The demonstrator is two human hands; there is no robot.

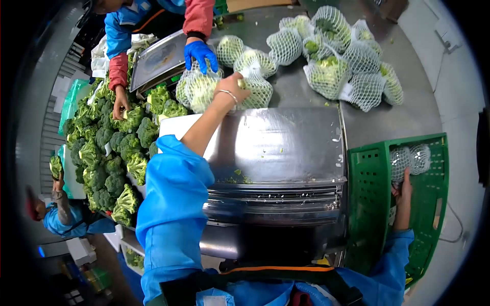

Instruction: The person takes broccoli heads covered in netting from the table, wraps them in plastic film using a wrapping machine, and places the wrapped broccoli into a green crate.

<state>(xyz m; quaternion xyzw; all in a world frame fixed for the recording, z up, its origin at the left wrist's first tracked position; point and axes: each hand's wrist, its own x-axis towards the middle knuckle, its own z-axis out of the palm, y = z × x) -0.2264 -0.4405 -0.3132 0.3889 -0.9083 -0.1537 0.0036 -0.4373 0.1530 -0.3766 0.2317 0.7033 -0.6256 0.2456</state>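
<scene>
My left hand (233, 90) reaches across the steel worktop, its fingers closed on a broccoli head in a white foam net (255, 92); its far fingers are partly hidden. Beside it lies another netted broccoli head (201, 93), which a co-worker's blue-gloved hand (200, 55) touches. Down at the right, my right hand (404, 196) is inside a green crate (368, 178), closed on the nearer netted broccoli head (400, 162). A second netted head (420, 158) sits right against that one. My right thumb is partly hidden.
Loose broccoli (109, 148) is heaped at the left, where the co-worker's bare hand (121, 104) rests. Several netted heads (332, 76) lie at the back right. A metal tray (158, 58) stands beyond the heap. Another person (66, 214) holds broccoli at far left.
</scene>
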